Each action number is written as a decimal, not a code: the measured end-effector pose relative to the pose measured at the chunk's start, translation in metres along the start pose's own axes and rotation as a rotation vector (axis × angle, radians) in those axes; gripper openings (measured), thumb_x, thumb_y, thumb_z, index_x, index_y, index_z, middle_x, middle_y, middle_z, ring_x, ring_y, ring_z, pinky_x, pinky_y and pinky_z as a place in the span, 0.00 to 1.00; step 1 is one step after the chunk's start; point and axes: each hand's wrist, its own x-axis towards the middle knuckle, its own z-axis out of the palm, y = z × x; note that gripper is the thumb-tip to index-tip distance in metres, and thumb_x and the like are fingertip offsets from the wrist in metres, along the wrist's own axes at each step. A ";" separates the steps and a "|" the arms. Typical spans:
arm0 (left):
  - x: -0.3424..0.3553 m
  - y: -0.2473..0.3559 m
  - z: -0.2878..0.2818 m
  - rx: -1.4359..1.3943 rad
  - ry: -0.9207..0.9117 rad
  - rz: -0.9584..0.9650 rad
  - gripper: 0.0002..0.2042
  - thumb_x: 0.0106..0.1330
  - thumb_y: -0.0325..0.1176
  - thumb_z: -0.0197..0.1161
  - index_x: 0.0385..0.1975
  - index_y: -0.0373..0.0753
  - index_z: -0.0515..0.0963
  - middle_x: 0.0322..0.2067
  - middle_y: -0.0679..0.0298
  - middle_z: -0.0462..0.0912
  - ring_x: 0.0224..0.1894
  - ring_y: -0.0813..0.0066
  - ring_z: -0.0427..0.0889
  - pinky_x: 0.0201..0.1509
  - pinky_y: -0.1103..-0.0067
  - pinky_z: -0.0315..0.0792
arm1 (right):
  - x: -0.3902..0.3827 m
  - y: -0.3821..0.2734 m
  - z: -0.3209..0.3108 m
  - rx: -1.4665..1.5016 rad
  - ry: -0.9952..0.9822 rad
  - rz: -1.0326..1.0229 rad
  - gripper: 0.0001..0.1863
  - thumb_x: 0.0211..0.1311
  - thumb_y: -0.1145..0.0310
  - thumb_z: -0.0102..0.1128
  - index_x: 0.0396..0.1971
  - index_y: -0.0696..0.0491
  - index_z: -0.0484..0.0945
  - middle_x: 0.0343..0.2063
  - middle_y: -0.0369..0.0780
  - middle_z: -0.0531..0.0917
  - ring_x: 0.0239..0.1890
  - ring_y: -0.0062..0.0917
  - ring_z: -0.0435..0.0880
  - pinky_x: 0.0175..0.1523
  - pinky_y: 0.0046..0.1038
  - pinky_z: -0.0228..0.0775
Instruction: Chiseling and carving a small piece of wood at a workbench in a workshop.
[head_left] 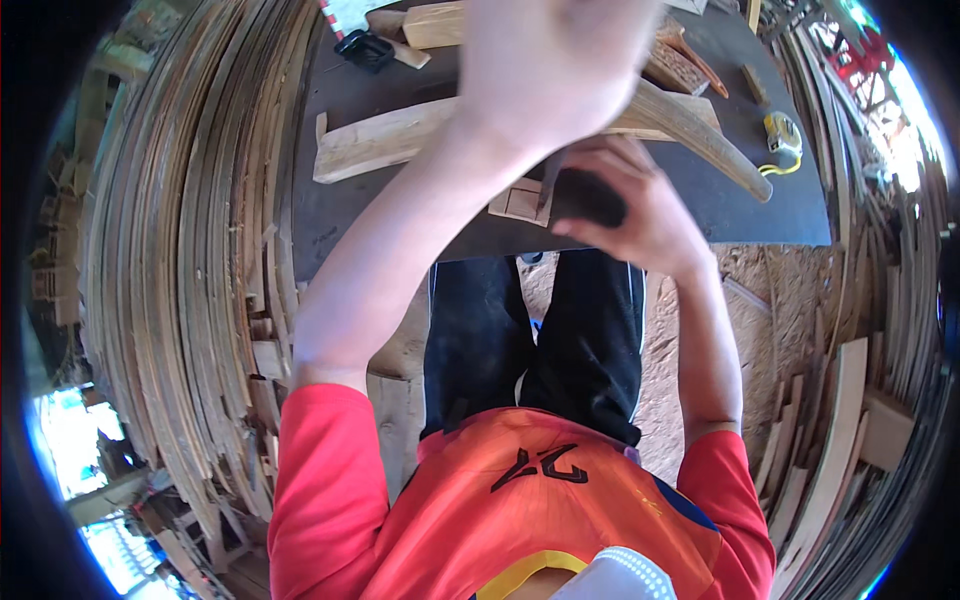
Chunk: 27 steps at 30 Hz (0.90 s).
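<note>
My left hand (pixel 560 70) is raised high over the table, smeared by motion and cut by the upper edge; its fingers and anything in them cannot be made out. Below it, my right hand (pixel 640 205) hovers over the near part of the table, its fingers curved and the thumb well apart. A dark, narrow metal blade (pixel 548 187), perhaps a chisel, stands on a small wood block (pixel 518 202) marked with lines. The right fingertips are close to this blade; whether they touch it is hidden behind my left forearm. A long wooden piece (pixel 385 140) lies across the table, partly covered by that arm.
The dark table (pixel 450 222) also bears a tapering rounded wooden handle (pixel 715 145), a yellow tape measure (pixel 783 140), a brush-like tool (pixel 690 62), a black object (pixel 365 50) and wood offcuts. Long stacked timber strips (pixel 170 250) line the left; more boards (pixel 835 430) lean at right.
</note>
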 end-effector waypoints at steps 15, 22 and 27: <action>-0.012 0.024 0.013 0.281 0.183 -0.150 0.17 0.65 0.40 0.67 0.39 0.29 0.75 0.22 0.48 0.83 0.25 0.51 0.86 0.31 0.65 0.80 | 0.016 0.028 -0.085 -0.634 0.003 0.327 0.28 0.66 0.54 0.67 0.58 0.58 0.76 0.48 0.51 0.83 0.50 0.48 0.83 0.54 0.43 0.74; -0.013 0.041 0.009 0.132 0.005 -0.387 0.21 0.64 0.41 0.69 0.42 0.27 0.75 0.26 0.44 0.86 0.31 0.47 0.89 0.37 0.62 0.84 | -0.017 -0.086 -0.195 -0.473 0.342 0.692 0.24 0.75 0.52 0.58 0.58 0.56 0.78 0.32 0.39 0.83 0.29 0.20 0.80 0.36 0.25 0.71; -0.013 0.041 0.003 0.141 -0.016 -0.391 0.20 0.64 0.41 0.67 0.42 0.27 0.75 0.23 0.47 0.85 0.30 0.50 0.90 0.37 0.63 0.84 | -0.045 -0.147 -0.272 -0.211 0.616 0.512 0.34 0.78 0.35 0.37 0.37 0.54 0.75 0.20 0.34 0.72 0.21 0.17 0.68 0.28 0.22 0.57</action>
